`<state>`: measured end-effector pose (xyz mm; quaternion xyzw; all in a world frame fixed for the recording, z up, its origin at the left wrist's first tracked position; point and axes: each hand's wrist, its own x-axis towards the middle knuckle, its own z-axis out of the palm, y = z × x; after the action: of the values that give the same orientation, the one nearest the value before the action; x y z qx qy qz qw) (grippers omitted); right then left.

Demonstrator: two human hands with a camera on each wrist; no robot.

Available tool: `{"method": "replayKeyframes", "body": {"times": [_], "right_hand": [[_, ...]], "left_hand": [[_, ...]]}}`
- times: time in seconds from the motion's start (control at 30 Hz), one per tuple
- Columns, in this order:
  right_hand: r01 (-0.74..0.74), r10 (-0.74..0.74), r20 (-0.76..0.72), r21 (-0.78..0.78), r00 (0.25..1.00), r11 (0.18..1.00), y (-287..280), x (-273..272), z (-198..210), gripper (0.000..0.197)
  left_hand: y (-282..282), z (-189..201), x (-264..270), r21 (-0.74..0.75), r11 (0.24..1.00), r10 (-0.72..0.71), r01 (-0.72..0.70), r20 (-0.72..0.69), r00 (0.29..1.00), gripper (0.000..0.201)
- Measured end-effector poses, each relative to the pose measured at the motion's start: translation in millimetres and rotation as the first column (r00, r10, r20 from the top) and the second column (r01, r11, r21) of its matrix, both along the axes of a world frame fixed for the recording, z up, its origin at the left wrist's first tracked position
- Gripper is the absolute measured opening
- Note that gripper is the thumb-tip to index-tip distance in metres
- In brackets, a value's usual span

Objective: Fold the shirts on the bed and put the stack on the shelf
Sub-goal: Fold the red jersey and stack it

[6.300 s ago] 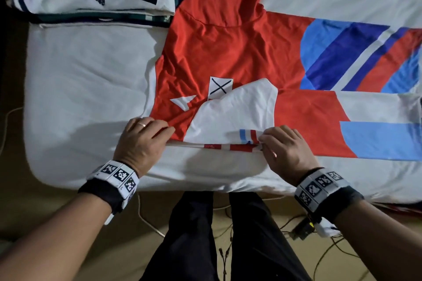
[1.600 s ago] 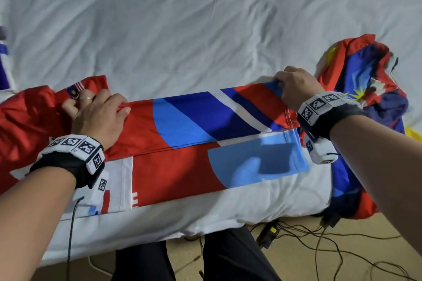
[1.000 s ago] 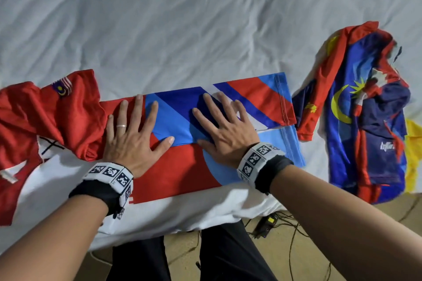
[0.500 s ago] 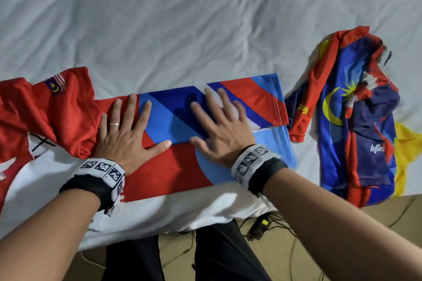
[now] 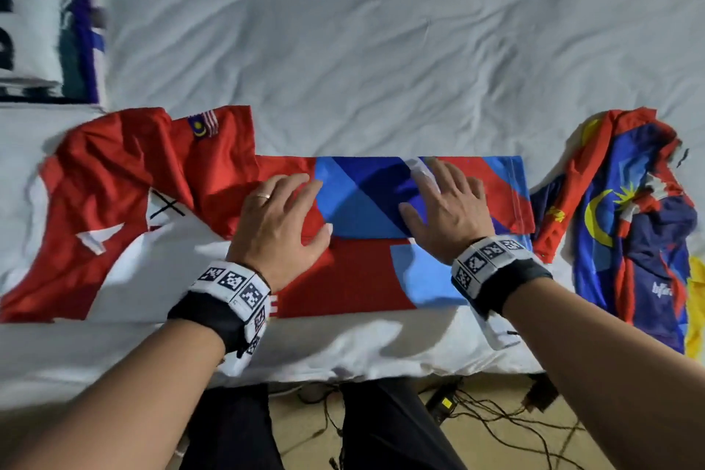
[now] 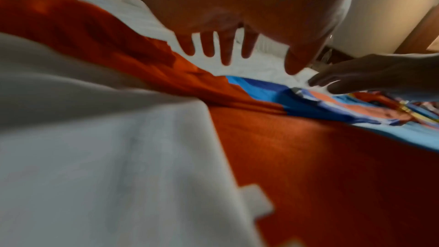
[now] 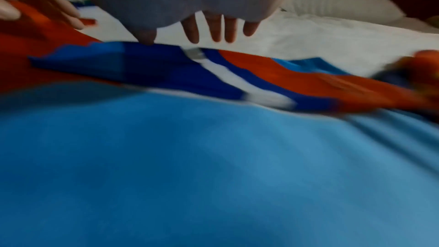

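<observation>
Bed (image 5: 381,50), white sheet: red-white-blue jersey (image 5: 362,275) at near edge, half-folded. Left hand (image 5: 278,225), right hand (image 5: 446,210) flat, grip nil. Smooth outward, press crease evenly before next fold.

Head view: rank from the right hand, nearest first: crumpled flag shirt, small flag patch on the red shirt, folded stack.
From the right hand:
1. Crumpled flag shirt, just to its right.
2. Small flag patch, left, beyond the left hand.
3. Folded stack, far-left corner.
</observation>
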<state>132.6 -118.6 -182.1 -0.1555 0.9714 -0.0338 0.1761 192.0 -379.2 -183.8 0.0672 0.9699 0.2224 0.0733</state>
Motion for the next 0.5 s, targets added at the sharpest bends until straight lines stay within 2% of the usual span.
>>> {"method": "replayKeyframes", "body": {"times": [0.03, 0.1, 0.17, 0.27, 0.4, 0.5], "right_hand": [[-0.036, 0.034, -0.032, -0.053, 0.999, 0.998, -30, -4, 1, 0.056], [-0.061, 0.056, -0.053, -0.093, 0.997, 0.994, -95, -11, 5, 0.045], [-0.061, 0.059, -0.058, -0.039, 0.997, 0.997, -157, -16, 10, 0.044], [-0.003, 0.008, -0.081, 0.062, 0.997, 0.998, -225, -30, 12, 0.052], [0.174, -0.176, -0.003, 0.171, 0.984, 0.970, -283, -41, -3, 0.061], [0.287, -0.301, 0.096, 0.136, 0.949, 0.948, -299, -46, -10, 0.051]], "left_hand": [[-13, 8, 8, 0.037, 0.999, 0.028, -0.025, -0.080, 0.996, 0.056], [-51, 17, 25, 0.055, 0.994, 0.101, -0.095, -0.131, 0.986, 0.049], [-105, 15, 49, 0.020, 0.985, 0.170, -0.169, -0.101, 0.980, 0.051], [-181, 8, 83, -0.107, 0.974, 0.201, -0.200, -0.008, 0.980, 0.062], [-257, -6, 122, -0.262, 0.959, 0.136, -0.106, 0.096, 0.986, 0.072], [-281, -24, 138, -0.299, 0.954, 0.072, -0.009, 0.200, 0.977, 0.081]]}}
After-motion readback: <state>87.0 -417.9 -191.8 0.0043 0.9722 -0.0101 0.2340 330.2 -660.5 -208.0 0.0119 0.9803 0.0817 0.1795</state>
